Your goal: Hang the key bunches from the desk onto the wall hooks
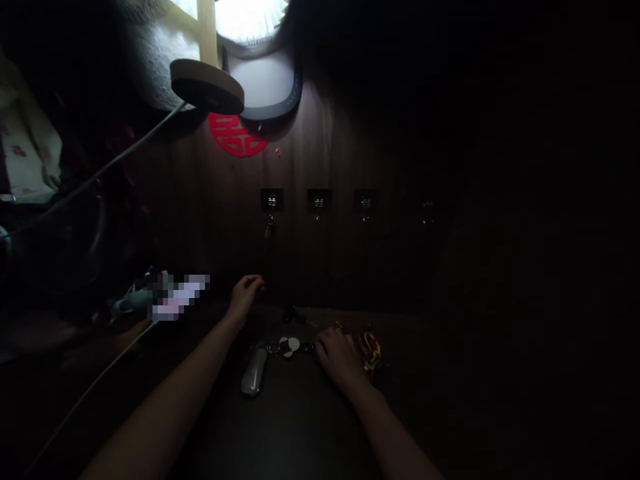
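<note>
My left hand (244, 295) is raised in front of the dark wood panel, its fingertips pinched together; whatever they hold is too dark to make out. Above it, a small tag (269, 231) hangs from the leftmost hook (272, 200). Palm down on the dark surface, my right hand (341, 359) has its fingers curled, and what lies under them is hidden. Left of it are a white flower-shaped charm (289, 347) and a grey key fob (255, 373). A red and yellow corded bundle (371, 348) lies against its right side.
More hooks (319, 200) line the panel. Small dark keys (300, 318) lie at its foot. Above are a red paper cutout (237, 135), a round lamp base (207, 87) and a bright lamp. A white cable (117, 159) crosses the left side. The right side is nearly black.
</note>
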`<state>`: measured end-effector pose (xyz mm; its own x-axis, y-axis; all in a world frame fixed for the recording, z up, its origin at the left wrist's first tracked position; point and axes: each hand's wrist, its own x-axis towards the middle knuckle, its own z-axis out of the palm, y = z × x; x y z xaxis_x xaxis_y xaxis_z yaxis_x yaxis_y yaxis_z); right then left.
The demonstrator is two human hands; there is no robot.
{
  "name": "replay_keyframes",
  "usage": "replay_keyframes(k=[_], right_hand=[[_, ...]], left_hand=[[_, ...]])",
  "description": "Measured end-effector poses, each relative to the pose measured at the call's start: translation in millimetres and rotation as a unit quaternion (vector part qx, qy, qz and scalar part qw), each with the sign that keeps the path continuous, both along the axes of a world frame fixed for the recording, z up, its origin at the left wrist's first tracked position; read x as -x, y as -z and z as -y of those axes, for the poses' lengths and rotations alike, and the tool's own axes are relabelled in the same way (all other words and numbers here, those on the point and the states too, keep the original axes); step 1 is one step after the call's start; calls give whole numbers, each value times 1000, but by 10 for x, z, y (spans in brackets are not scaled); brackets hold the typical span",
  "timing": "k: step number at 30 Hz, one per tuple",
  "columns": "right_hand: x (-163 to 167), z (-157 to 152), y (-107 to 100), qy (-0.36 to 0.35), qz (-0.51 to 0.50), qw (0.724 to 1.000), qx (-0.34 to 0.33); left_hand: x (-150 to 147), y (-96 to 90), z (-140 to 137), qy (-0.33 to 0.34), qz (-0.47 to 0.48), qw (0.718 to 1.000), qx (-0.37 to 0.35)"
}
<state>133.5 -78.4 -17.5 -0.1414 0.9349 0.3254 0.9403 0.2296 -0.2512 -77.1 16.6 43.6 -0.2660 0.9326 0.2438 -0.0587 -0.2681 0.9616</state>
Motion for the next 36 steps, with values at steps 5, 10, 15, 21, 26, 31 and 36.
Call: replay_keyframes(k=[5, 10, 15, 21, 26, 31, 36], right_hand=[[7, -9, -9, -1, 6, 1000, 4], [5, -3, -5, 1, 4, 1000, 6], [1, 4, 4, -6, -2, 1000, 9], [-11, -25, 41, -14, 0, 1000, 12], [-1, -15, 44, -18, -10, 1000, -17], [27, -1, 33, -29, -34, 998, -46], [42, -11, 36, -39, -68, 995, -53]], left_hand=[[60, 299, 100, -4, -2, 1000, 17], [82, 566, 144, -17, -85, 996, -5], [152, 671, 203, 7, -267, 961, -64], [182, 736, 253, 18, -473, 878, -76], [142, 709, 263, 14, -544, 835, -75], [127, 664, 264, 3, -561, 825, -64], [104, 589, 311, -32, -465, 881, -75]])
